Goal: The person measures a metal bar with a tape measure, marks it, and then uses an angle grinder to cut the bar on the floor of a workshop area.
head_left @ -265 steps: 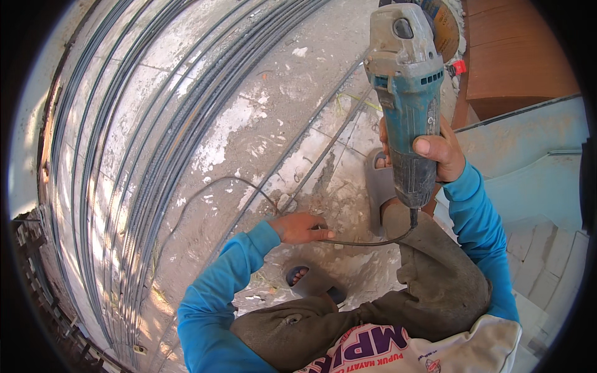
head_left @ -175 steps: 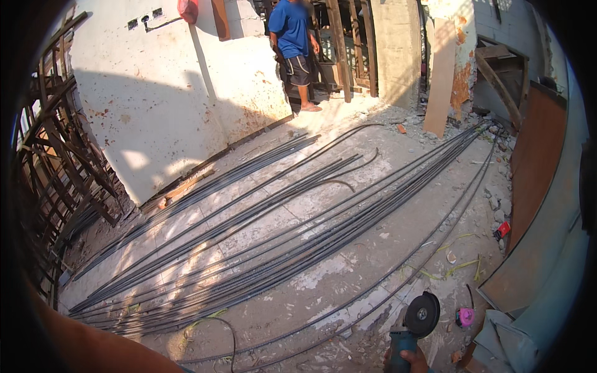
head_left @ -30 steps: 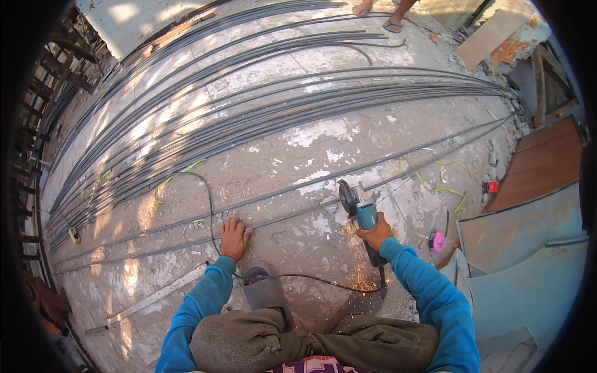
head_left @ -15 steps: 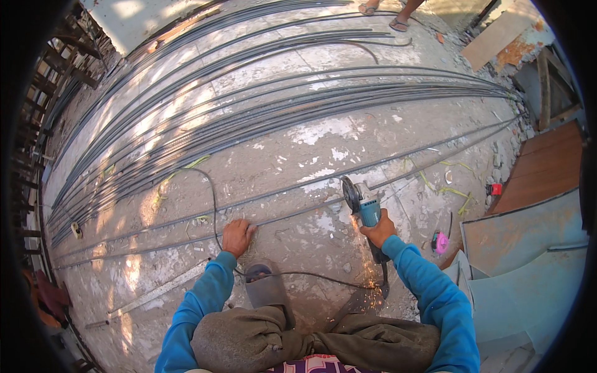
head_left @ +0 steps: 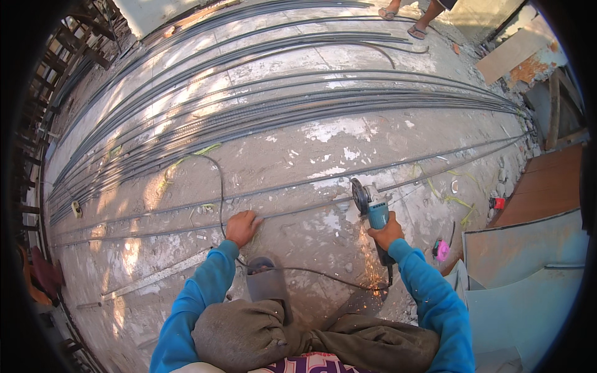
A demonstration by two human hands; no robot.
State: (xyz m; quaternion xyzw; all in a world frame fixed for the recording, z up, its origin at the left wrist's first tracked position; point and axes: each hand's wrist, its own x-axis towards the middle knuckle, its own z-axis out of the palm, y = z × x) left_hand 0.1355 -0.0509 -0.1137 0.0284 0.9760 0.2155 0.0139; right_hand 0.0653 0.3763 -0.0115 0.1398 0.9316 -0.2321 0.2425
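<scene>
My right hand (head_left: 387, 229) is closed round the body of a teal angle grinder (head_left: 377, 213). Its black-guarded disc (head_left: 359, 196) meets a thin steel bar (head_left: 311, 206) lying along the floor, and orange sparks (head_left: 372, 267) spray down toward my legs. My left hand (head_left: 241, 228) presses on the same bar to the left, its fingertips curled over it. A black cord (head_left: 311, 271) runs from the grinder's tail past my sandalled foot (head_left: 264, 280).
Many long bars (head_left: 280, 99) lie ahead. Another person's sandalled feet (head_left: 415, 30) stand at the far side. At right are a pink tape measure (head_left: 443, 250), a red object (head_left: 496, 203), brown panels (head_left: 541, 177) and bent sheets (head_left: 516, 248). Timber debris (head_left: 56, 50) lines the left.
Earlier the grinder was held up; now it is down at the bar, throwing sparks. Over the last second my hands stay in place while the view shifts slightly.
</scene>
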